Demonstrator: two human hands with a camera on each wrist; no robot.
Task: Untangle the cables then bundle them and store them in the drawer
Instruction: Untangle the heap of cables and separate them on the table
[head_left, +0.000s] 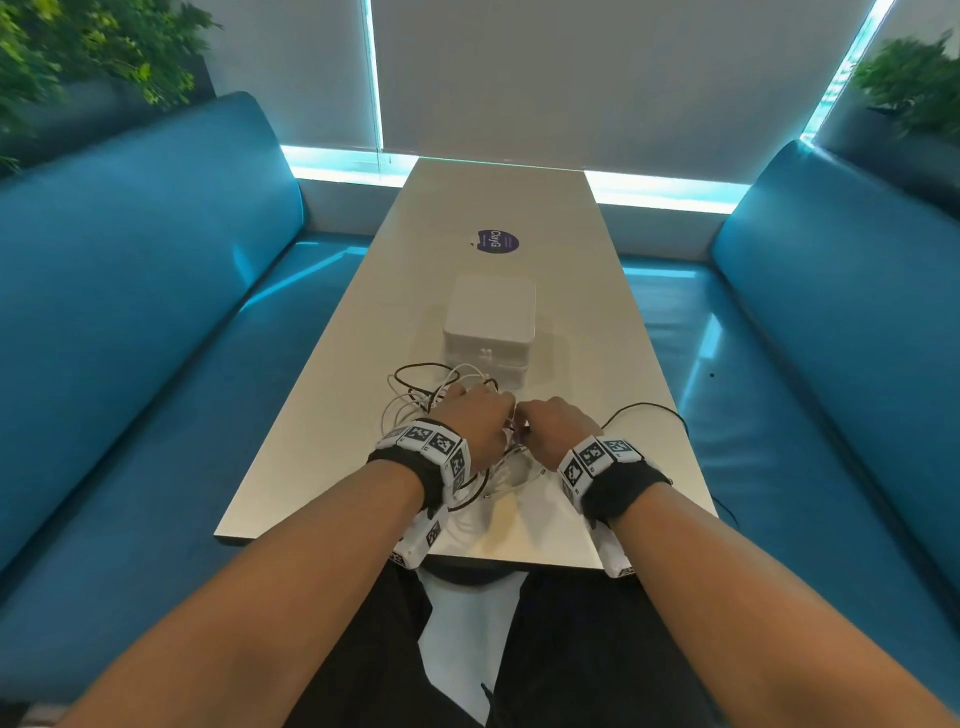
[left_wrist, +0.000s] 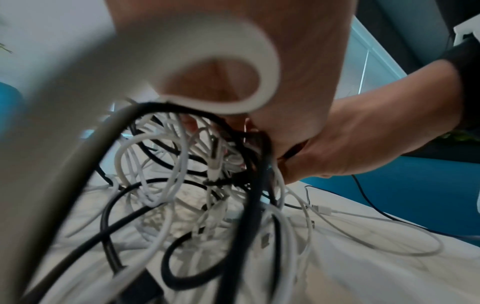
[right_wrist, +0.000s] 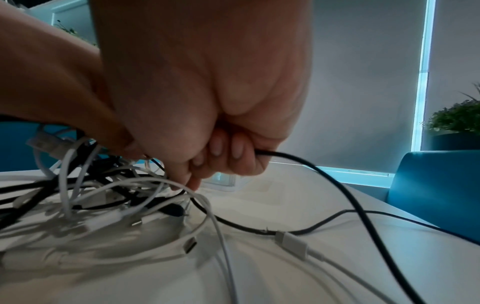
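A tangle of black and white cables (head_left: 441, 395) lies on the white table (head_left: 322, 447) near its front edge. My left hand (head_left: 491, 415) holds part of the tangle lifted off the table, fingers curled into the cable loops (left_wrist: 166, 164). My right hand (head_left: 537, 418) sits close beside it, fingers curled round a black cable (right_wrist: 306, 164) that runs out to the right and loops over the table (head_left: 649, 408). White plugs (right_wrist: 292, 242) lie loose in front. Just behind the tangle stands the small white drawer unit (head_left: 489, 317), its drawers closed.
A round purple sticker (head_left: 497, 241) lies farther back on the table. Blue benches (head_left: 156, 312) flank both long sides, with plants (head_left: 914, 88) behind them. The table's right edge (head_left: 691, 441) is close to the black loop.
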